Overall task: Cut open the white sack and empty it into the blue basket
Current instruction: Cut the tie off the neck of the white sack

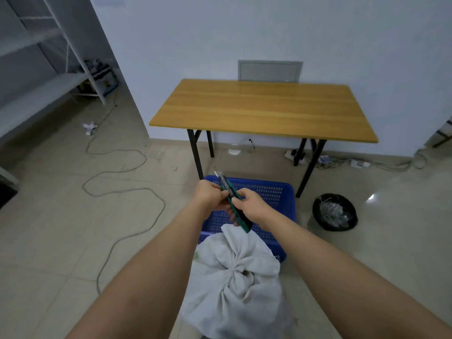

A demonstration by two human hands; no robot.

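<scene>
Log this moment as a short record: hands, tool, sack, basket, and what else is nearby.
left hand: gripping green utility knife
right hand: gripping the same knife
blade: tip out, pointing away
white cloth sack: tied shut, uncut, on floor
blue perforated plastic basket: just beyond sack, no contents visible
nearby: wooden folding table; black-lined bin

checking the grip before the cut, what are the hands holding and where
Both hands hold a green utility knife: left hand near the blade end, right hand around the handle's middle.
</scene>
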